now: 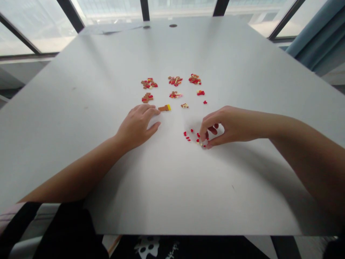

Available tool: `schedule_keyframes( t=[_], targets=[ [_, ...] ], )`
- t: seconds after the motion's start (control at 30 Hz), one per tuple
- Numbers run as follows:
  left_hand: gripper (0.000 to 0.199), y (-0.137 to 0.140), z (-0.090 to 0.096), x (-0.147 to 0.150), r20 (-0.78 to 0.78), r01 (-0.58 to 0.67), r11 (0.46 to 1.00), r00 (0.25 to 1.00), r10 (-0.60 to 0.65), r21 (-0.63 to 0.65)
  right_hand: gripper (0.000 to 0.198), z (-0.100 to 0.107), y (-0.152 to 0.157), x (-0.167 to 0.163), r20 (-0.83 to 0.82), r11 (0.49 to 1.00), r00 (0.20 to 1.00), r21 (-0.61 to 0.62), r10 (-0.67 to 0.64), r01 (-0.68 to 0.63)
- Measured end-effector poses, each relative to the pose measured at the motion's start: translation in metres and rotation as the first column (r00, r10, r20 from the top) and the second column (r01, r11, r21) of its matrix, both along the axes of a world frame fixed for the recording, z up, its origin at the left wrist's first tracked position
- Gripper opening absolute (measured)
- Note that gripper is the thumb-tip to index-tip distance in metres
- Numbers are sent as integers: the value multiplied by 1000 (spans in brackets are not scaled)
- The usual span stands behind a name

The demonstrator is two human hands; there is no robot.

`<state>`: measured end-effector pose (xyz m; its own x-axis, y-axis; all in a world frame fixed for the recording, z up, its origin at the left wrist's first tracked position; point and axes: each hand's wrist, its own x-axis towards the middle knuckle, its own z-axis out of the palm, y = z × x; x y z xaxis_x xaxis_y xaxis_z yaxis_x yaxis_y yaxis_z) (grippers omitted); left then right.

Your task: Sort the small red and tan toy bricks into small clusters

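Note:
My left hand (pixel 140 124) lies on the table, open, its fingers stretched out. Its fingertips are at the left end of a small brown toy-brick block (pixel 163 108) with a yellow end; I see nothing in its palm. Tiny red pieces (pixel 188 138), with a few cream ones among them, lie scattered right of centre. Over the right side of this scatter, my right hand (pixel 217 127) reaches down, thumb and index fingertips apart at the tabletop around loose pieces. The hand partly hides some of them.
Small piles of brown, red and orange bricks stand in rows beyond my hands, among them a back-left pile (pixel 149 83), a back-middle pile (pixel 175 81) and a back-right pile (pixel 194 79). The white table (pixel 172 190) reaches towards windows; a blue curtain (pixel 320 36) hangs at right.

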<state>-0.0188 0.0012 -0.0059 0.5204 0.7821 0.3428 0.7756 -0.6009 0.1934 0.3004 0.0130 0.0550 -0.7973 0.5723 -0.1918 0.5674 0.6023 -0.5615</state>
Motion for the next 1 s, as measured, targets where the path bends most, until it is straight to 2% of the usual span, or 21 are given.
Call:
schedule_keyframes(
  t=[0.17,0.37,0.5,0.7,1.0],
  targets=[
    [29,0,1,0,7,-8,1000,1000,9,-28,13,-1,-2,-2,-1,1000,1000,16,4,-4],
    [31,1,0,0,-23,-4,1000,1000,4,-5,21,-1,-2,-2,3,998,999,32,48,-48],
    [31,1,-1,-1,-1,-3,1000,1000,3,-4,16,-1,0,0,-30,998,1000,67,2,0],
    [30,1,-1,-1,13,3,1000,1000,-3,-10,24,-4,0,-4,-108,974,987,181,-117,135],
    [31,1,-1,-1,-7,12,1000,1000,-12,17,24,-13,2,-6,-59,982,994,159,-90,98]
  ],
)
